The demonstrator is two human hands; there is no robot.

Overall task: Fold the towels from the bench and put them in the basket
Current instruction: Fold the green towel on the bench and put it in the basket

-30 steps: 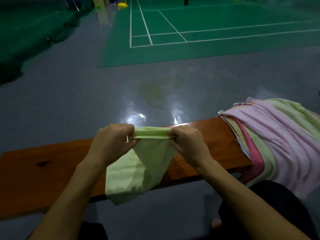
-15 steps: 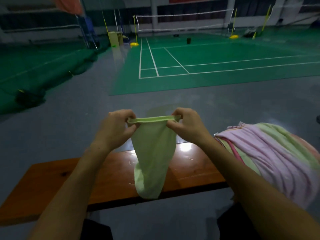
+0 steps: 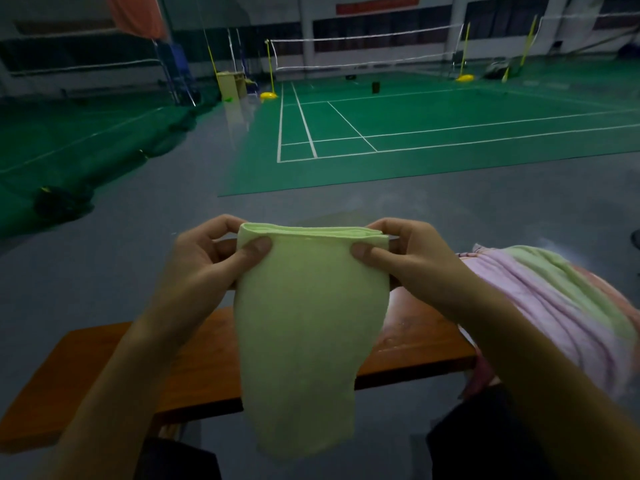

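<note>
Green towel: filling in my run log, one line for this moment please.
phase: folding | green towel: held up, hanging | left hand: pinches top-left corner | right hand: pinches top-right | basket: unseen

The bench (image 3: 104, 368) lies bare from 9 o'clock to the middle, open for a hand. At 3 o'clock a heap of pink and green towels (image 3: 554, 306) covers its end. The hanging green towel (image 3: 304, 323) blocks the centre, held above the wood.

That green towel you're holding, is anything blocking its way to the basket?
Cannot tell: no basket is in view. Both the left hand and right hand pinch the green towel above the bench.
</note>
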